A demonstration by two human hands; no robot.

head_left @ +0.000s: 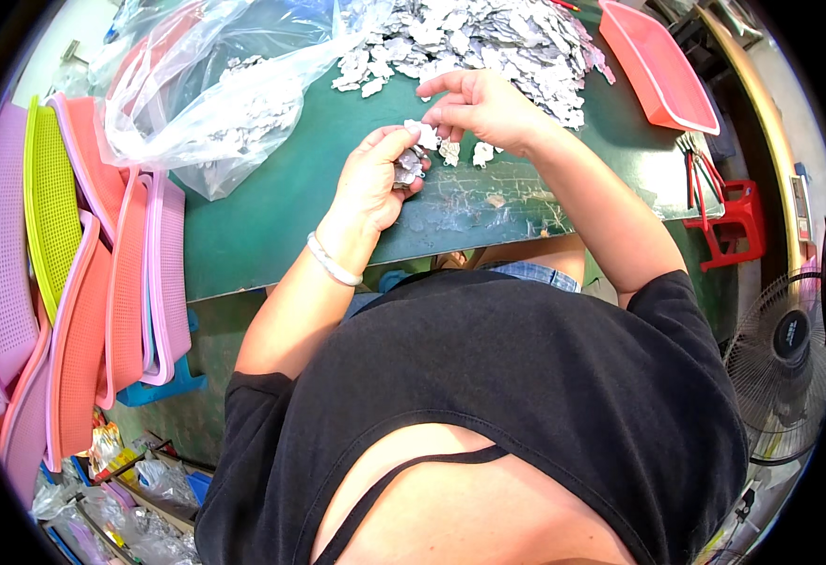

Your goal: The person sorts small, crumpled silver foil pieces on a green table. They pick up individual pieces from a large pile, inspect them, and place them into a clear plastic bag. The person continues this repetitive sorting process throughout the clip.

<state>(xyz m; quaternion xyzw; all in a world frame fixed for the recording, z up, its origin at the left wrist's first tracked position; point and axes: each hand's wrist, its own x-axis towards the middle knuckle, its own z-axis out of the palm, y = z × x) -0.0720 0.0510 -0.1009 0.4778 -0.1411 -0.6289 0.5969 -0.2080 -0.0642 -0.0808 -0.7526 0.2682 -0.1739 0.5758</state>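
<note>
My left hand (pixel 368 174) is closed around several small flat silver-white pieces (pixel 407 169), held over the near part of the green table. One white piece (pixel 422 134) sticks up at its thumb. Just above and to the right, my right hand (pixel 483 105) has its forefinger stretched out, apart from the thumb. Its lower fingertips are close to that white piece; whether they touch it I cannot tell. Two loose pieces, one (pixel 449 153) below the right fingers and another (pixel 483 154) farther right, lie on the table. Beyond the hands spreads a large heap of such pieces (pixel 469 42).
A clear plastic bag (pixel 215 113) with more pieces stands at the left on the green table (pixel 272 217). Stacked pink, purple and green baskets (pixel 46 207) crowd the left side. At right are a red tray (pixel 657 71), red-handled pliers (pixel 700 174), a red stool (pixel 737 221) and a fan (pixel 789 339).
</note>
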